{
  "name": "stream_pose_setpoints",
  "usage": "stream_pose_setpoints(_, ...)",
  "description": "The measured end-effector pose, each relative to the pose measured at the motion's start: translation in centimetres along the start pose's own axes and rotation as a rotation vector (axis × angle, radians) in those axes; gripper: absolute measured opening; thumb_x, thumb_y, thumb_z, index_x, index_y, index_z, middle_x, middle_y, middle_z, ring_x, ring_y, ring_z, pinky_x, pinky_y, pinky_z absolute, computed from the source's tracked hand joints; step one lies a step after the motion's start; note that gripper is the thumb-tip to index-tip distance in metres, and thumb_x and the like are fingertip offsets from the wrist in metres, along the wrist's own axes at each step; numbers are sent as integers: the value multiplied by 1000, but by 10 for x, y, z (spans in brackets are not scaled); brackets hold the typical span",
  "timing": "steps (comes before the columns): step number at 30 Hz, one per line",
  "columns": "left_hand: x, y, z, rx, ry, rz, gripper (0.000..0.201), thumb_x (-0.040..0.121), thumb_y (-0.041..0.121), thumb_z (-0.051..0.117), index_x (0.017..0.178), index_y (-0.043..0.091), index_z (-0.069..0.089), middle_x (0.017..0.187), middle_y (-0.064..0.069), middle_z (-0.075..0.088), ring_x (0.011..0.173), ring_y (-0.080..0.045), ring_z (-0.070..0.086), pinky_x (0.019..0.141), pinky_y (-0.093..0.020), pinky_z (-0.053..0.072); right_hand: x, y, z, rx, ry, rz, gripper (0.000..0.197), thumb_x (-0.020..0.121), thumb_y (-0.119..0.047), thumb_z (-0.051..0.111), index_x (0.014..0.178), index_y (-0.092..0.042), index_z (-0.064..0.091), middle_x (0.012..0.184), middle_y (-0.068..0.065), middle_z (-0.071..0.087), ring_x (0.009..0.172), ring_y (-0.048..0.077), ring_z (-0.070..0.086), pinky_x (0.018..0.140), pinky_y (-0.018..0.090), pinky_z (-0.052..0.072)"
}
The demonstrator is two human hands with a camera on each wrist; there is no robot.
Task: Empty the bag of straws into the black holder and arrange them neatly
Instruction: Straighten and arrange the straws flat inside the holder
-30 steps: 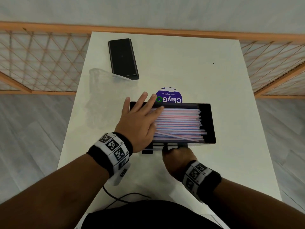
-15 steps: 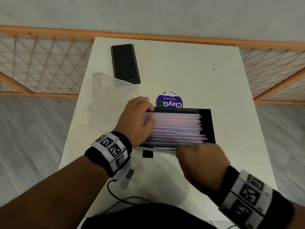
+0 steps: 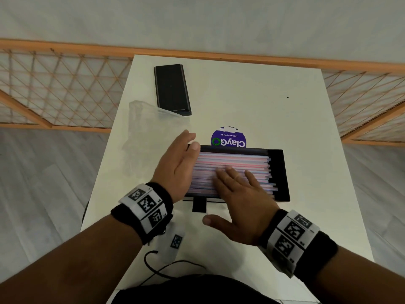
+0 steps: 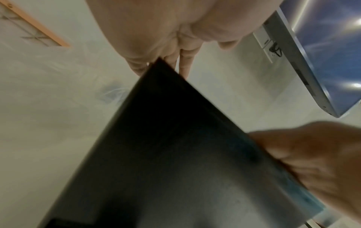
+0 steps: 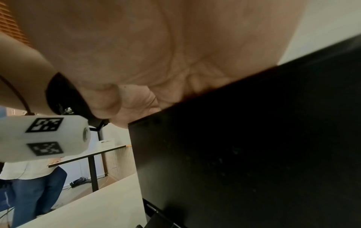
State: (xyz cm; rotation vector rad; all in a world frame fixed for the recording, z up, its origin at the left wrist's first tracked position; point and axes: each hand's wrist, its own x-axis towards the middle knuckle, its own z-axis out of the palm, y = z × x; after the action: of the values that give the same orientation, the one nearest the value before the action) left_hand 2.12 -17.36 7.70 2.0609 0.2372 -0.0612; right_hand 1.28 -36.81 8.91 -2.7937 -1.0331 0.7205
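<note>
A: Our right hand (image 3: 241, 200) lies flat, fingers (image 3: 228, 174) spread straight on the straws (image 3: 232, 163); our left hand (image 3: 177, 167) stands on edge, fingers together, against the straw ends at the left wall of the black holder (image 3: 282, 172).

B: And the straws?

A: All inside the holder, lengthwise; the clear bag (image 3: 151, 132) lies slack left of the holder.

B: Then we should press lightly with the right palm and nudge the ends rightward with the left until the ragged tips (image 3: 270, 172) by the holder's right wall line up.
</note>
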Motion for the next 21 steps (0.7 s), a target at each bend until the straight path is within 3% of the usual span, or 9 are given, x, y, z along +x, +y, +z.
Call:
stream_pose_setpoints(2,-3,-1,4,-13,-19,-12,68,96,56,26,155,24,34,165,10,25,148,2,22,114,-10,12,0,6,3,51,67,-50,96,85,-81,24,150,-14,38,161,6,30,151,28,19,119,52,10)
stream_pose_setpoints(4,-4,-3,7,-22,-16,-13,70,96,55,25,159,24,25,168,10,17,151,2,15,115,-10,9,1,10,5,83,108,-80,87,86,-78,30,140,-13,53,153,6,45,146,30,32,117,52,23)
stream_pose_setpoints(8,-4,-7,9,-24,4,-50,73,99,58,23,162,23,11,168,10,11,144,9,9,106,2,5,-1,8,9,137,171,-70,83,87,-74,34,141,-14,51,154,5,43,147,25,31,118,53,20)
stream_pose_setpoints(10,-4,-9,8,-80,19,-127,75,99,62,22,162,23,9,168,8,15,139,8,13,105,-1,7,-8,16,5,212,257,-33,75,87,-67,42,138,-14,54,149,6,50,142,24,41,117,51,29)
stream_pose_setpoints(12,-6,-10,7,-155,23,-212,85,89,72,21,160,25,19,165,7,25,142,3,21,114,-13,12,-14,36,-2,297,552,111,53,86,-48,57,124,-11,61,125,10,65,115,32,61,100,46,48)
stream_pose_setpoints(14,-6,-14,8,-204,25,-246,89,83,90,20,147,32,45,150,7,51,139,-11,44,121,-33,27,-18,61,-11,351,714,442,43,86,-33,65,122,-10,59,110,13,63,99,36,61,87,45,52)
stream_pose_setpoints(16,-6,-14,11,-239,29,-280,87,77,93,19,128,34,58,126,8,65,121,-15,59,113,-44,40,-19,74,-14,414,507,711,44,92,-32,61,128,-7,55,109,19,64,104,38,60,85,40,46)
stream_pose_setpoints(18,0,-14,12,-300,46,-362,97,70,99,22,127,32,61,126,4,66,120,-18,61,113,-47,42,-12,76,-7,496,348,768,22,99,-26,50,108,-9,59,101,18,67,101,38,59,72,34,35)
stream_pose_setpoints(21,10,5,4,-427,79,-484,77,86,85,28,109,25,71,114,-5,73,108,-24,68,105,-50,49,-10,74,-19,528,414,740,22,99,-18,47,83,-8,58,83,17,61,92,41,59,67,32,27)
